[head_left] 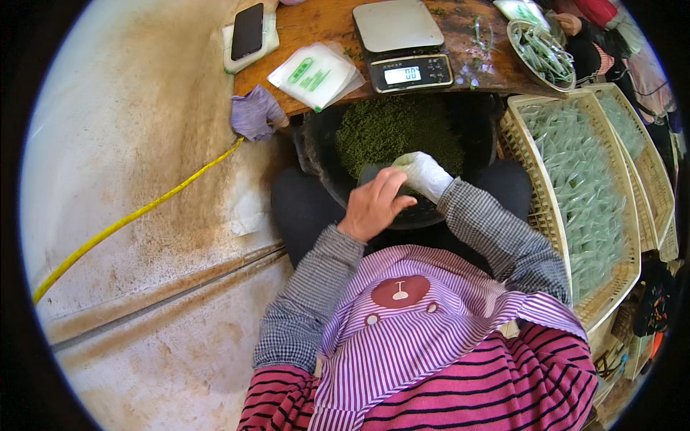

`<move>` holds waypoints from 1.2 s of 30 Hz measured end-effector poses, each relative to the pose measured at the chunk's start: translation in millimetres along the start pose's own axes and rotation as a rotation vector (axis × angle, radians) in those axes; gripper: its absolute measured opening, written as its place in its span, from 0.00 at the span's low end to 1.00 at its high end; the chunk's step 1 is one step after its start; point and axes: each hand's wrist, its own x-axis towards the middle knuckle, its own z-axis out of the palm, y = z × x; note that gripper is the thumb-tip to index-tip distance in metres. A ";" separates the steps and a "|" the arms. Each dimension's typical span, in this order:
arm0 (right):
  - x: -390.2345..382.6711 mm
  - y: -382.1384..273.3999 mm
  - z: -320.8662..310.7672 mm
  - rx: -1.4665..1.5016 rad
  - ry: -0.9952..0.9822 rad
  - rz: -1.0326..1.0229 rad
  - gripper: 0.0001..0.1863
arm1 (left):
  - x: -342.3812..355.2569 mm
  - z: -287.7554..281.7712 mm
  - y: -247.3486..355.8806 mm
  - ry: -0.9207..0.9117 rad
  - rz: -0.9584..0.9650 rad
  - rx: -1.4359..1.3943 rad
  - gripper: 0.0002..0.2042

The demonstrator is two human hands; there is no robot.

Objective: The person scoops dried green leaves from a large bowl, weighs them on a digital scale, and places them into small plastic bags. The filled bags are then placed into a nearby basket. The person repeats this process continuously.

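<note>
My bare left hand (375,204) is over the near rim of a black tub (327,172), its fingers curled and thumb sticking out to the right. A greyish see-through piece (369,173), which looks like a clear plastic bag, shows just beyond its knuckles. My right hand (425,175), in a white glove, meets it from the right with fingers bent. What lies between its fingertips is hidden. Small green, bead-like plant pieces (392,129) fill the tub beyond both hands.
A wooden table (316,32) carries a lit scale (401,43), printed plastic bags (316,75), a phone (247,32) and a bowl of clear packets (543,57). Crates of filled bags (575,179) stand right. A purple cloth glove (253,113) and yellow hose (136,215) are left; another person's hand (570,24) is far right.
</note>
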 end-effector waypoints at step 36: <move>-1.7 -27.0 -12.8 1.157 -0.071 0.056 0.25 | -48.3 61.2 -71.3 -0.461 -0.378 0.473 0.02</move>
